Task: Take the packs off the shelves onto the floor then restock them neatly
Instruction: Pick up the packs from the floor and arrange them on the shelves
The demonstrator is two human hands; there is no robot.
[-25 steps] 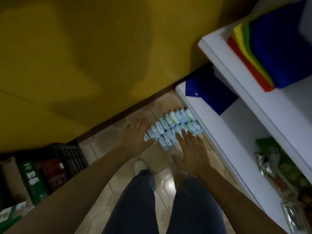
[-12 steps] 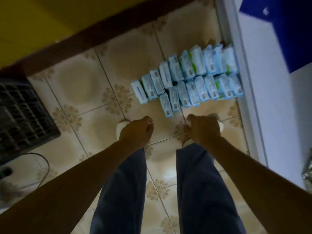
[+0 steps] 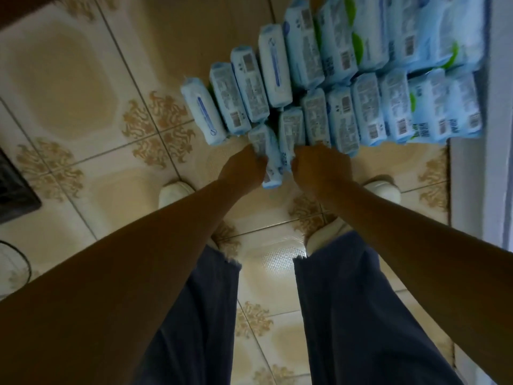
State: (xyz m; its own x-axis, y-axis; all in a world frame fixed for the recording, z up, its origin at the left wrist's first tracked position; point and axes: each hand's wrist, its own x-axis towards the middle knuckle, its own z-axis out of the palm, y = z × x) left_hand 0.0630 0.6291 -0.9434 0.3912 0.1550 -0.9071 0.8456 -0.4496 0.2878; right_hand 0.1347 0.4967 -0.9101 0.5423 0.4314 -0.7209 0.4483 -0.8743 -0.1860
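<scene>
Down at the front of the packs, the left hand (image 3: 241, 169) has its fingers curled around a tilted pack (image 3: 270, 165), and the right hand (image 3: 319, 168) has its fingers curled on the next pack (image 3: 291, 129) just beside it, so both hands are gripping. These two packs touch each other at the near end of two rows of light blue packs (image 3: 366, 79) lying side by side on the tiled floor (image 3: 83, 107). The rows reach the white shelf (image 3: 499, 176) on the right, and two white shoes (image 3: 173, 191) stand just behind the hands.
</scene>
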